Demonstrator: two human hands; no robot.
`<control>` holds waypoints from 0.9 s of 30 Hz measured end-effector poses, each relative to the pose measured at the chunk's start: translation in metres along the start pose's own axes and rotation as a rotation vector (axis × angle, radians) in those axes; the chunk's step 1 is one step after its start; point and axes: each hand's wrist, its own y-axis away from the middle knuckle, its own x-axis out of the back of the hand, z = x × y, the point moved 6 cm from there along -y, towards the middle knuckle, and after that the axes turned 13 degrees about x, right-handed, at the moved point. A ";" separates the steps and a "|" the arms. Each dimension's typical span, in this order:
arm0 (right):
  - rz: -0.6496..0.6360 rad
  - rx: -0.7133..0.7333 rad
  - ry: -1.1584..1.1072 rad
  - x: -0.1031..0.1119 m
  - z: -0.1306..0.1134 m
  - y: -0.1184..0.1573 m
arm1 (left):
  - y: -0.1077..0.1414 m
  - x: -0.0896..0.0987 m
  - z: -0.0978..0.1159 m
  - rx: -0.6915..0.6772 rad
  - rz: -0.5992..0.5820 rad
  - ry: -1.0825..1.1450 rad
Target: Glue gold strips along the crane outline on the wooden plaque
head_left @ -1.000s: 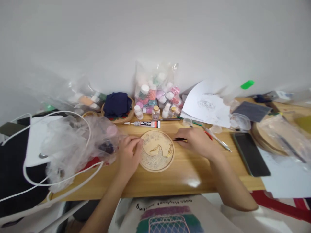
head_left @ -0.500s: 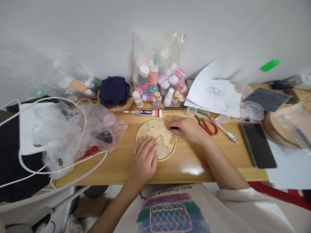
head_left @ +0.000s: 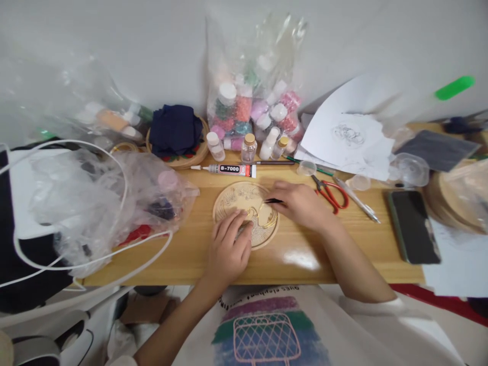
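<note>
A round wooden disc (head_left: pixel 222 201) with line drawings on its face lies flat at the middle of the table. Gold wire (head_left: pixel 263 223) curves over its right part, and one piece rises toward my right hand. My left hand (head_left: pixel 231 244) rests on the disc's lower left, fingers stretched and slightly bent, the fingertips beside the wire. At the disc's upper right edge, my right hand (head_left: pixel 299 206) is closed on black tweezers (head_left: pixel 273 201), their tips pointing left over the disc. My palm hides most of the tweezers.
Behind the disc lie a B-7000 glue tube (head_left: pixel 229 170), small bottles (head_left: pixel 248 148) and a bag of coloured jars (head_left: pixel 244 101). Red-handled pliers (head_left: pixel 335 195), a pen (head_left: pixel 362 203) and a phone (head_left: pixel 414 226) are to the right. Plastic bags (head_left: pixel 91 203) and white cables (head_left: pixel 147 254) crowd the left.
My left fingertips have shifted slightly right over the disc. The gold wire has changed its curve, with a strand now rising toward the tweezers. The camera view has shifted slightly.
</note>
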 end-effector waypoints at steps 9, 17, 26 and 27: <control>-0.028 -0.017 0.062 -0.002 -0.004 0.001 | -0.001 -0.002 0.000 0.021 -0.023 0.008; -0.022 -0.008 0.131 -0.003 -0.007 0.000 | -0.002 -0.004 -0.004 0.071 -0.020 0.007; -0.023 -0.030 0.131 -0.001 -0.008 -0.002 | -0.004 -0.007 -0.006 0.134 -0.052 -0.022; -0.020 -0.030 0.134 -0.001 -0.008 -0.002 | -0.005 -0.007 -0.006 0.134 -0.054 -0.028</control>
